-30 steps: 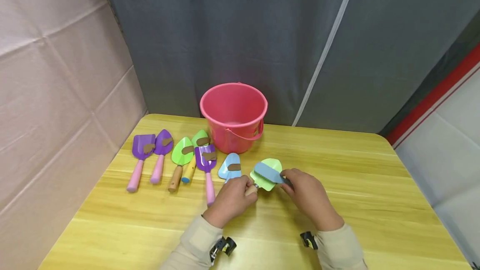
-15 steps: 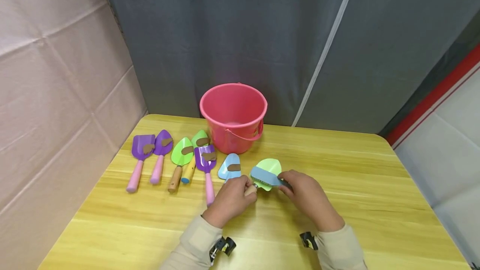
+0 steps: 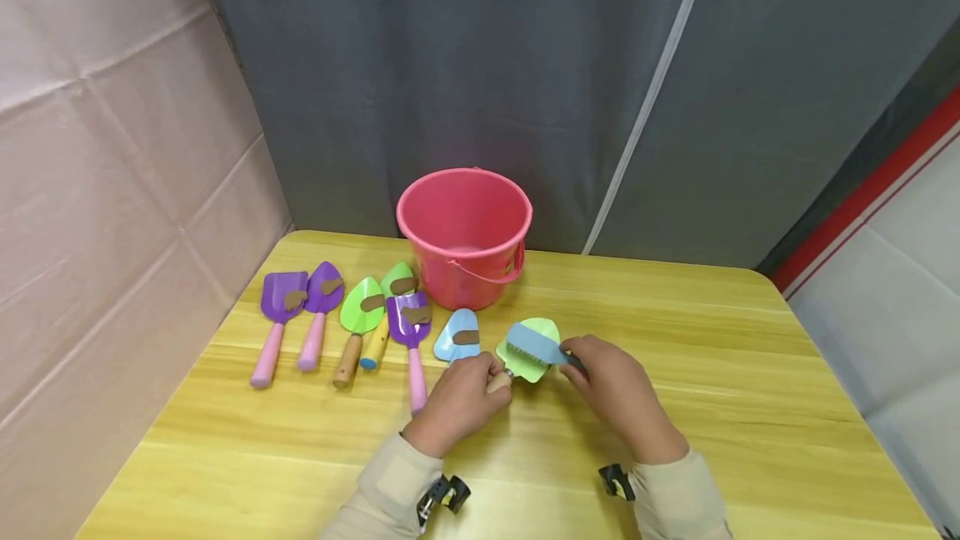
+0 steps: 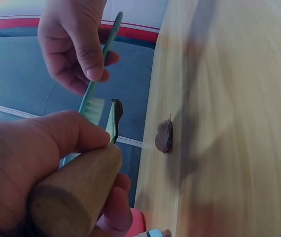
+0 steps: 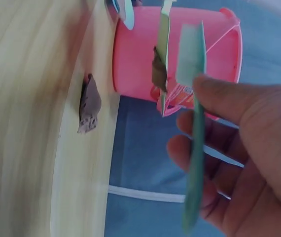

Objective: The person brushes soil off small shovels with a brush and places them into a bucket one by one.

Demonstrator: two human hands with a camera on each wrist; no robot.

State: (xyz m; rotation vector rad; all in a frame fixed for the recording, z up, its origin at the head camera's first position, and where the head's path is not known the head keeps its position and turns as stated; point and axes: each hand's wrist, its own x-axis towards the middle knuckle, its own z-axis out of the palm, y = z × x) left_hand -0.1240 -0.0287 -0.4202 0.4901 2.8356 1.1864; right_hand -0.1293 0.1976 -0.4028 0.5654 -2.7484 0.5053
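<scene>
My left hand [image 3: 463, 398] grips the wooden handle [image 4: 81, 192] of a light green hand trowel [image 3: 528, 370], held above the table. Over the trowel's blade lies a blue brush [image 3: 536, 343], its handle pinched between the thumb and fingers of my right hand [image 3: 621, 397]. In the right wrist view the pale bristles [image 5: 186, 54] face the blade, with a small gap between. A brown clay-like lump [image 5: 158, 73] clings to the blade's far side there. Another brown lump [image 4: 164, 136] lies on the table below the trowel.
A pink bucket [image 3: 465, 273] stands at the table's back. Left of my hands lie several trowels with brown patches: a blue one [image 3: 450, 344], purple ones [image 3: 283, 286] with pink handles, and green ones [image 3: 360, 307]. A grey curtain [image 3: 480, 65] hangs behind the table [image 3: 712, 357].
The brush has slid toward the trowel's handle side and then back up across the blade. Both hands keep their grip, and the left hand has hardly moved.
</scene>
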